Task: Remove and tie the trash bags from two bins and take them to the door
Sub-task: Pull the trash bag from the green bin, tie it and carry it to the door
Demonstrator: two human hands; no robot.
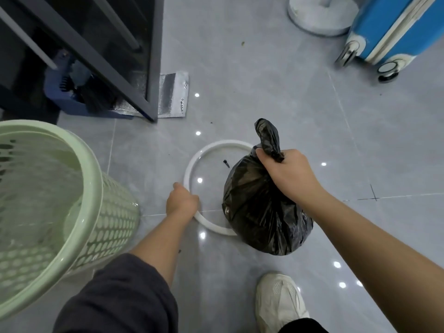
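Note:
A full black trash bag stands on the grey floor, its neck twisted into a knot that sticks up above my fist. My right hand grips that neck. A white plastic ring lies flat on the floor, partly under the bag. My left hand holds the ring's near-left edge with curled fingers. A pale green perforated bin stands at the left with no bag visible inside.
A dark metal frame with a blue dustpan and brush behind it is at the upper left. A blue suitcase and a round white stand base sit at the top right. My white shoe is at the bottom.

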